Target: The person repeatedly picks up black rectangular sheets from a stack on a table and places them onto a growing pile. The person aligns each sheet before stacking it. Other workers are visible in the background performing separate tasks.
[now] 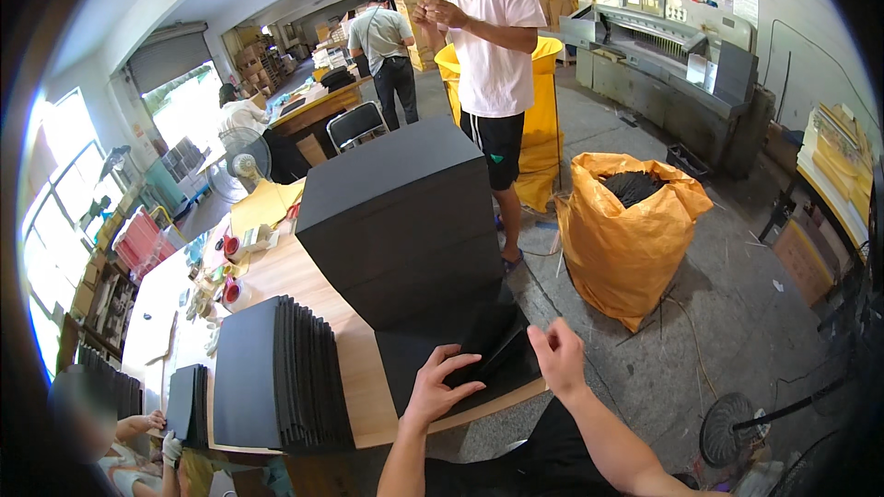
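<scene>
In front of me at the table's near edge lies a black sheet (414, 364), perhaps card, with a flap lifted between my hands. My left hand (440, 387) rests on it, fingers spread. At the sheet's right corner my right hand (560, 359) is closed, thumb and fingers at the edge of the raised flap; the exact grip is partly hidden. Just behind stands a tall block of stacked black boards (396, 230). To the left a stack of black folders (249, 373) stands with its layered edges facing right.
Tape rolls (232, 293) and small items lie on the wooden table (354, 336). An orange sack (626, 239) of black strips stands on the floor at right. Beyond the block stands a person (497, 46); another person's gloved hand (172, 448) is at lower left beside a smaller black stack (187, 405).
</scene>
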`<state>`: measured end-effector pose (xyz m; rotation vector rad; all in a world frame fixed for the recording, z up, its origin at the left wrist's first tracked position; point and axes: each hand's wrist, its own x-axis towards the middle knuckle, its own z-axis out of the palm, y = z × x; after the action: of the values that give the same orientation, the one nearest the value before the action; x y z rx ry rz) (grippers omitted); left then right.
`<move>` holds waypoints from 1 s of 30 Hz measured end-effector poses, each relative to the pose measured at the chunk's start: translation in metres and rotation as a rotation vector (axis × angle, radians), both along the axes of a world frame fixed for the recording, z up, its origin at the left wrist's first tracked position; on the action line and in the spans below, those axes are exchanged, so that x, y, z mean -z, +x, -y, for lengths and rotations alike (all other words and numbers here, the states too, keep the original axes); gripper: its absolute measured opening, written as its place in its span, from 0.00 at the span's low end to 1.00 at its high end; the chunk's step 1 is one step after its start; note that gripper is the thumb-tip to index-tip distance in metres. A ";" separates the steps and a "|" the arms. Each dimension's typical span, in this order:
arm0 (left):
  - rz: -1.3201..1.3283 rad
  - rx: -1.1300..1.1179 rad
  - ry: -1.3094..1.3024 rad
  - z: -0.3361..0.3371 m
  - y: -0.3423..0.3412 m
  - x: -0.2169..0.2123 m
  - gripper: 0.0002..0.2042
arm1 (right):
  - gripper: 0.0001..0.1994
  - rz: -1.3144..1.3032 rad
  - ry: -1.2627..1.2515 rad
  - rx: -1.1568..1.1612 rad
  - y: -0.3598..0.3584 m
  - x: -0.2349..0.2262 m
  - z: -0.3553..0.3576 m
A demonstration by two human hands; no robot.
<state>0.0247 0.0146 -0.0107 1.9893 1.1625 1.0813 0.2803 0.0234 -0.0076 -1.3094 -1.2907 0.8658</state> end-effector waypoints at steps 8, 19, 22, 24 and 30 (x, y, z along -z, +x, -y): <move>-0.543 0.127 0.308 0.011 0.010 -0.021 0.30 | 0.20 0.958 0.200 -0.566 -0.006 0.030 0.041; -0.554 -0.732 0.408 0.099 -0.065 0.033 0.17 | 0.21 0.783 0.385 -0.380 -0.011 0.060 0.041; -0.348 -0.543 0.412 0.133 -0.029 0.023 0.14 | 0.23 0.811 0.446 -0.351 -0.009 0.096 0.035; -0.411 -0.569 0.558 0.146 -0.006 -0.006 0.10 | 0.24 0.829 0.504 -0.288 -0.012 0.094 0.034; 1.335 -0.429 -0.926 0.142 -0.041 0.104 0.16 | 0.25 0.649 0.443 -0.319 -0.014 0.082 0.031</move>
<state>-0.0158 -0.1272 -0.1151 0.1226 0.9551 1.3217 0.2659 -0.0077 -0.0896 -1.0676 -2.1032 0.3158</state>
